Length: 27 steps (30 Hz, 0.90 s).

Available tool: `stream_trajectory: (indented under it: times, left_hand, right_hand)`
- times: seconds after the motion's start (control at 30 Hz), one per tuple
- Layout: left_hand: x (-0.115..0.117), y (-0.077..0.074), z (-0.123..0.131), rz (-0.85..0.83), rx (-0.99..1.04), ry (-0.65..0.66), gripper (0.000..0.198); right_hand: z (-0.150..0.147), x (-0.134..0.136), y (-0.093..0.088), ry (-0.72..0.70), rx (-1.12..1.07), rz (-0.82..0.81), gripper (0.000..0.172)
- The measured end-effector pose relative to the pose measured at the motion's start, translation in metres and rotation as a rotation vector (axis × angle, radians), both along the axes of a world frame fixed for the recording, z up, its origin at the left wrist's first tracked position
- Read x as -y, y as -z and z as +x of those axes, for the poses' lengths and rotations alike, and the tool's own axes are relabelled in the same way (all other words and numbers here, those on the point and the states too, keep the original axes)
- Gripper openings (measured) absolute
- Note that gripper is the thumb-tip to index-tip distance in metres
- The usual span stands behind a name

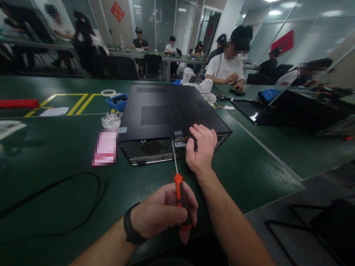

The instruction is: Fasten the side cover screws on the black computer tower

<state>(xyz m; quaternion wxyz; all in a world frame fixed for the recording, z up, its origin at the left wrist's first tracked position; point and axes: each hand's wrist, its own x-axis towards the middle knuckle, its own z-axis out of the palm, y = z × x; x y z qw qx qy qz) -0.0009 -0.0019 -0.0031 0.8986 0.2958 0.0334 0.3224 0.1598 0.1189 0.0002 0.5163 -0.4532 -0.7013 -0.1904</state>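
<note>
A black desktop computer case [166,111] lies flat on the green table [55,155], its rear panel facing me. My left hand [163,212] is closed round the orange handle of a screwdriver [179,192]; the thin shaft reaches forward to the upper edge of the rear panel. My right hand [202,149] rests on the rear right corner of the case, fingers curled over the top edge and partly apart, holding nothing that I can see. A black watch sits on my left wrist.
A blurred pink sheet [105,147] lies left of the case, with crumpled white material [111,120], a blue tray [119,101] and a tape roll [108,92] behind. A black cable [83,184] loops at left. People sit at the tables beyond; the table edge runs at right.
</note>
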Motion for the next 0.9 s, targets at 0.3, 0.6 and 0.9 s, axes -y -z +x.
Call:
stream_trajectory:
  times: [0.3,0.6,0.9]
  left_hand:
    - [-0.0003,0.0068,0.0009,0.032,0.031,-0.005,0.023]
    - [0.0008,-0.0006,-0.0006,-0.02,0.0,0.023,0.032]
    - [0.0013,0.0069,0.0033,0.025,0.003,-0.03,0.024]
  right_hand:
    - [-0.0006,0.0007,-0.0007,-0.006,0.004,0.026,0.032]
    - [-0.0003,0.0009,0.0003,0.004,0.005,-0.011,0.035]
    - [0.0002,0.0005,0.0002,0.001,0.007,0.003,0.033]
